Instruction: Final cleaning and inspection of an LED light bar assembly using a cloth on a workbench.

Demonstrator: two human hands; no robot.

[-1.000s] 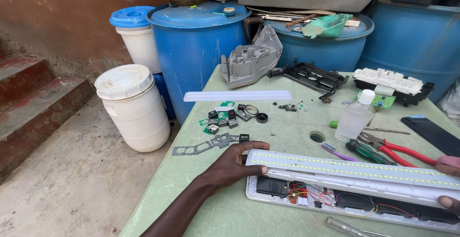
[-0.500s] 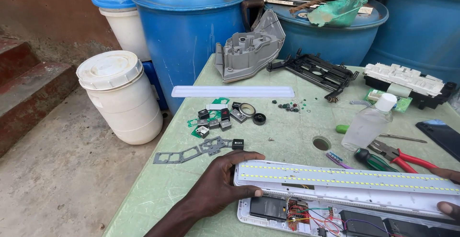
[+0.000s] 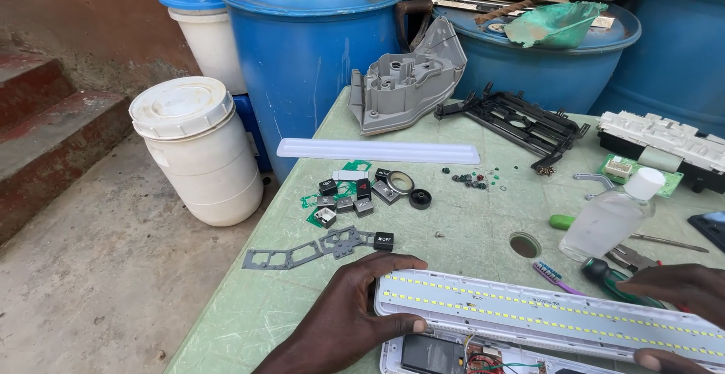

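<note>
Hands held a long white LED light panel (image 3: 551, 313) at the near edge of the pale green table (image 3: 249, 306). The left hand (image 3: 355, 306) clasped the panel's left end, thumb curled under its rim and fingers spread flat over the top corner. The right hand (image 3: 672, 287) lay over the far right end with fingers bent down on the panel, a thumb tip showing below the edge. Under the lifted panel sat the lamp's white base (image 3: 468, 355), wires and a dark battery pack exposed.

Just beyond the left hand lay a flat grey metal bracket (image 3: 302, 249) and a small black switch (image 3: 384, 241). Past the right hand stood a clear plastic bottle (image 3: 612, 219) with a white cap, beside a green-handled tool (image 3: 604, 272) and a purple brush (image 3: 555, 276). Further out, loose black and grey buttons (image 3: 355, 196) were scattered near a white diffuser strip (image 3: 377, 150). A grey plastic housing (image 3: 408, 83) and a black frame (image 3: 521, 121) rested at the far edge. Behind stood blue drums (image 3: 310, 57), and a white lidded bucket (image 3: 196, 151) sat on the ground.
</note>
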